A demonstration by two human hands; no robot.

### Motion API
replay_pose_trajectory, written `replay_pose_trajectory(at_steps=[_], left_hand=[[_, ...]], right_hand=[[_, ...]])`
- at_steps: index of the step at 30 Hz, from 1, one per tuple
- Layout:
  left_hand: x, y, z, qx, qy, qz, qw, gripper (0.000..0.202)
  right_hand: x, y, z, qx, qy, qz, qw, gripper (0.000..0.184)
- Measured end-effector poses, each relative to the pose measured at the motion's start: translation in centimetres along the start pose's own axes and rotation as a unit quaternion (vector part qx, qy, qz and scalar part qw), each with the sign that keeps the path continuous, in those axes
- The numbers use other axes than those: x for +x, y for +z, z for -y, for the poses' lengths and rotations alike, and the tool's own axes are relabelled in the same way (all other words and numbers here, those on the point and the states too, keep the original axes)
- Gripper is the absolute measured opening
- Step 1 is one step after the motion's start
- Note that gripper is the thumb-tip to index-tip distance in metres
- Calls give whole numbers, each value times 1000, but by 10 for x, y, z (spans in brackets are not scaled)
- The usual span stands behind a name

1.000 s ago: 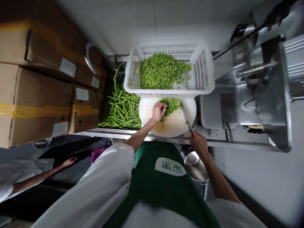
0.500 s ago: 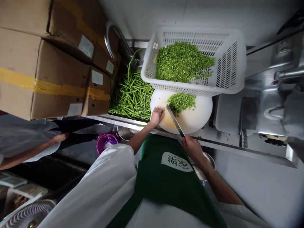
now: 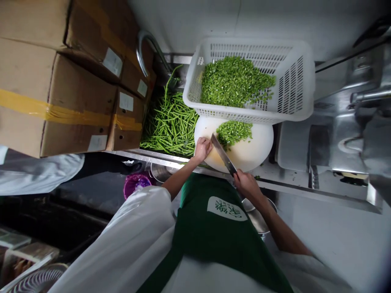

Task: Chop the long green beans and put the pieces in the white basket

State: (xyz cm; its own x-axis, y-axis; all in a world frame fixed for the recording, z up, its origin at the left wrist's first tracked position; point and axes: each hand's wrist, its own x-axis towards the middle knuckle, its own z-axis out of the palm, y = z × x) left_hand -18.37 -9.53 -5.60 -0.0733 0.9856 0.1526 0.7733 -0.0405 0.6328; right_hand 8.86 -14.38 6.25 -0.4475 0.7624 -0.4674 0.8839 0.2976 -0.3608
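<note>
My right hand (image 3: 247, 185) grips the handle of a kitchen knife (image 3: 224, 154). Its blade slants up and left across a round white cutting board (image 3: 259, 148), the tip beside the fingers of my left hand (image 3: 203, 149). That hand is closed with curled fingers on the board's left part; whatever lies under them is hidden. A heap of chopped green beans (image 3: 234, 132) rests on the board just right of the blade. Long whole green beans (image 3: 172, 126) fill the sink left of the board.
Behind the board stands a white plastic basket (image 3: 297, 110) holding more chopped beans. Stacked cardboard boxes (image 3: 77, 97) rise at left, near a curved faucet (image 3: 141, 51). Below the counter edge are a purple-lined bin (image 3: 130, 185) and a metal pot (image 3: 259, 219). A co-worker's pale sleeve (image 3: 39, 173) shows at left.
The knife has shifted slightly left, bringing its blade close to my left fingers. My left hand stays nearly in place. The co-worker's bare forearm and hand have left view at the left.
</note>
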Motion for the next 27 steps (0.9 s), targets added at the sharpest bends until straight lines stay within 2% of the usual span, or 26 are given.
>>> replay_pose_trajectory(at_steps=[2, 4, 8, 11, 14, 17, 20, 24, 27], left_hand=[[12, 3, -3, -5, -2, -27, 1000, 25], [31, 13, -9, -11, -4, -25, 1000, 47], [63, 37, -26, -31, 25, 55, 998, 80], [60, 40, -32, -26, 109, 122, 986, 109], [47, 35, -31, 1, 170, 164, 972, 124], [51, 41, -33, 28, 135, 128, 982, 117], [68, 59, -44, 24, 92, 85, 992, 107], [75, 78, -64, -3, 80, 57, 995, 97], [64, 85, -81, -20, 68, 34, 997, 91]], right_hand=[[-14, -6, -20, 80, 22, -46, 996, 23], [-29, -10, -44, 180, 84, -79, 977, 29], [-48, 1, -89, 352, 235, -120, 898, 40], [-45, 20, -109, 432, 286, -161, 840, 41], [-31, 35, -117, 482, 284, -182, 809, 42], [-7, 36, -114, 469, 270, -191, 818, 41], [21, 30, -101, 463, 259, -185, 827, 39], [51, 34, -67, 519, 258, -191, 792, 34], [60, 46, -38, 540, 238, -179, 787, 34]])
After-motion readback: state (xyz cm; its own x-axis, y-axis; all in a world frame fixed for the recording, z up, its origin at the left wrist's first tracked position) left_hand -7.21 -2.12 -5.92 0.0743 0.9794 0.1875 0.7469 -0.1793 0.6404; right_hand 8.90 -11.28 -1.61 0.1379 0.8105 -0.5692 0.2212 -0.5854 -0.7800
